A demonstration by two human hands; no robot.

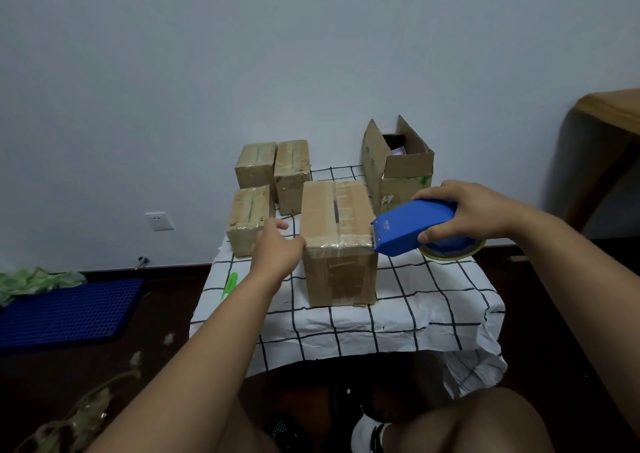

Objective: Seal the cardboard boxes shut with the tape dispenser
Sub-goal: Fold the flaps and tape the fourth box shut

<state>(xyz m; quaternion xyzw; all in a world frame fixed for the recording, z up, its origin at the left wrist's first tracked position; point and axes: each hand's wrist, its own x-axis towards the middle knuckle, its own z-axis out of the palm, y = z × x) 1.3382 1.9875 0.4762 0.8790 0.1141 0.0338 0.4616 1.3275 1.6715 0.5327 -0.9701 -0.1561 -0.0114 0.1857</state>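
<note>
A small table under a white checked cloth (415, 300) is standing against a pale wall (311, 54), over a dark floor. The right hand (474, 210) is grasping the blue tape dispenser (412, 227), its front edge touching the near right top edge of the centre box (337, 241). The left hand (277, 248), fingers relaxed, is resting against that box's left side. Three closed small boxes (258, 168) are sitting behind left; an open box (398, 165) behind right. A green pen-like object (230, 284) is lying near the cloth's left edge. A blue mat (69, 310) is lying on the floor left
</note>
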